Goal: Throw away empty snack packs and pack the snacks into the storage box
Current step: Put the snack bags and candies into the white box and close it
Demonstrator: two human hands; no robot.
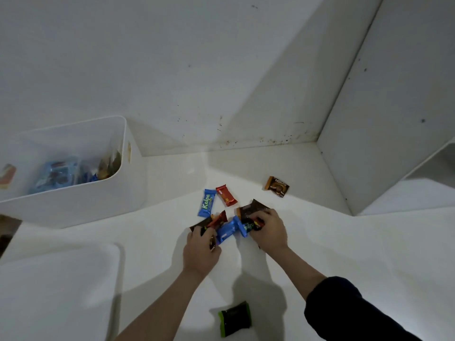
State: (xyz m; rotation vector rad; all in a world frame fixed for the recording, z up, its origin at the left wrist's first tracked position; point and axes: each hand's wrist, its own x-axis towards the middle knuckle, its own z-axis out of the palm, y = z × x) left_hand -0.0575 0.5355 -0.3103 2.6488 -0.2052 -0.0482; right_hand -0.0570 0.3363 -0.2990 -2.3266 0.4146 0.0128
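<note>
Blue bar (227, 230): mid-pile, between both hands
Left hand (200, 252): fingers curled round dark and red packs
Right hand (269, 232): grips blue and brown packs
Loose snacks: Kalpa bar (206, 202), red pack (226, 195), Nextar (277, 186), green-black pack (235, 318) on tabletop (344, 242)
Box (81, 200): white, far left, part filled

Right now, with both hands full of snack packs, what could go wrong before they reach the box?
1. The left hand and right hand each hold several packs in a loose grip; one could slip out on the way to the white storage box.
2. The Nextar pack near the wall and the green-edged black pack lie apart and may be missed.
</note>
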